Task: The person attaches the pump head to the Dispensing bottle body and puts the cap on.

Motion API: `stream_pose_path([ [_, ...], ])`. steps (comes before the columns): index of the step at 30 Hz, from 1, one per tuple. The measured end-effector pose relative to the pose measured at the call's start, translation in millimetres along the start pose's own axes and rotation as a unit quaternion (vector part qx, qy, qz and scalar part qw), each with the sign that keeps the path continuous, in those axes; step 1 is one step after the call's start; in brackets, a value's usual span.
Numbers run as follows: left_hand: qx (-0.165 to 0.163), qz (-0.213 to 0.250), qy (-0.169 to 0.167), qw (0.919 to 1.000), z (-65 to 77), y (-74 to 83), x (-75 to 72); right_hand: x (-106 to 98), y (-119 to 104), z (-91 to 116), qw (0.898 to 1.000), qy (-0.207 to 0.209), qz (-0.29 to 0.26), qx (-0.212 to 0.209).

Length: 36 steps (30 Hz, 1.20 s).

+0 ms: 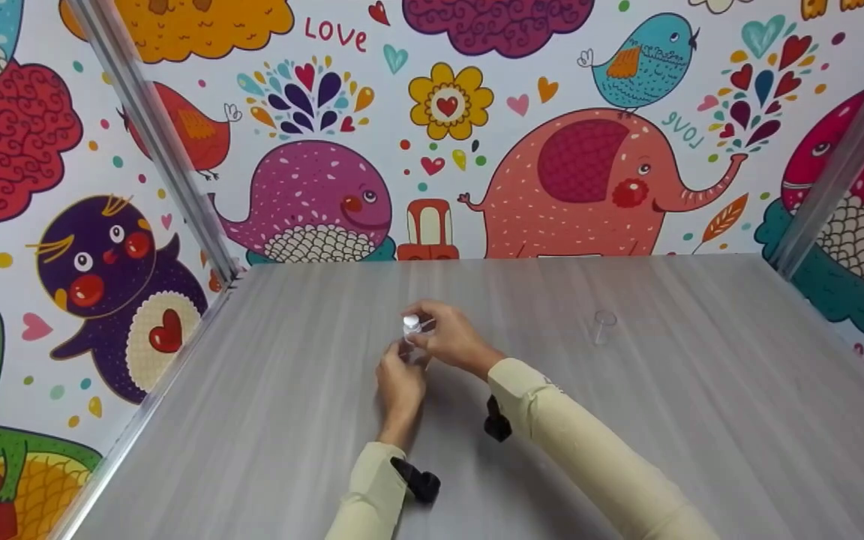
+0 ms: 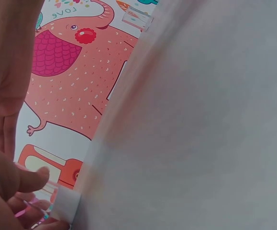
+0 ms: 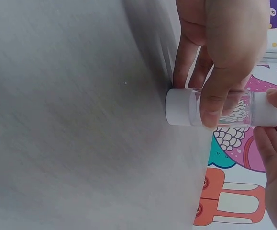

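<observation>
A small clear bottle with a white base and a white top stands upright on the table, its base at the tabletop. My left hand grips its transparent body, thumb on one side and fingers on the other. Up at the bottle's white collar, my right hand pinches with thumb and fingers. The left wrist view shows the white base below the left fingers. Both hands hide parts of the bottle in the head view.
Right of the hands, a clear cap stands on the grey wood-grain table. Behind the table rises a wall printed with cartoon animals. Metal posts mark the corners.
</observation>
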<state>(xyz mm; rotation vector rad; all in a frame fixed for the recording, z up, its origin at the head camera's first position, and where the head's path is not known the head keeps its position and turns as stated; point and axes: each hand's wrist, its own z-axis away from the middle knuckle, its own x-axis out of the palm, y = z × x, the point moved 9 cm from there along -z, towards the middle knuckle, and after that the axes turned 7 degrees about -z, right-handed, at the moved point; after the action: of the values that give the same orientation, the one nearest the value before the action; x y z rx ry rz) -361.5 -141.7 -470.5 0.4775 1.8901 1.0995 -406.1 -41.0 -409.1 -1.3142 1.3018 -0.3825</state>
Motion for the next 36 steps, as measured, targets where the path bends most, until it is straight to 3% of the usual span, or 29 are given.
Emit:
stream_pose_path([
  [19, 0.002, -0.002, 0.013, 0.9999, 1.5, 2.1, -3.8, 0.4, -4.4, 1.1, 0.999, 0.013, 0.039, -0.022],
  [28, -0.01, -0.005, 0.014, 0.9998, 1.3, 1.5, -1.9, -3.1, -2.9, 2.3, 0.999, 0.033, 0.029, -0.019],
  [36, 0.001, 0.007, 0.022, 0.9997, 1.0, 1.4, -2.5, -3.6, -3.1, 3.9, 0.997, 0.059, 0.036, -0.018],
])
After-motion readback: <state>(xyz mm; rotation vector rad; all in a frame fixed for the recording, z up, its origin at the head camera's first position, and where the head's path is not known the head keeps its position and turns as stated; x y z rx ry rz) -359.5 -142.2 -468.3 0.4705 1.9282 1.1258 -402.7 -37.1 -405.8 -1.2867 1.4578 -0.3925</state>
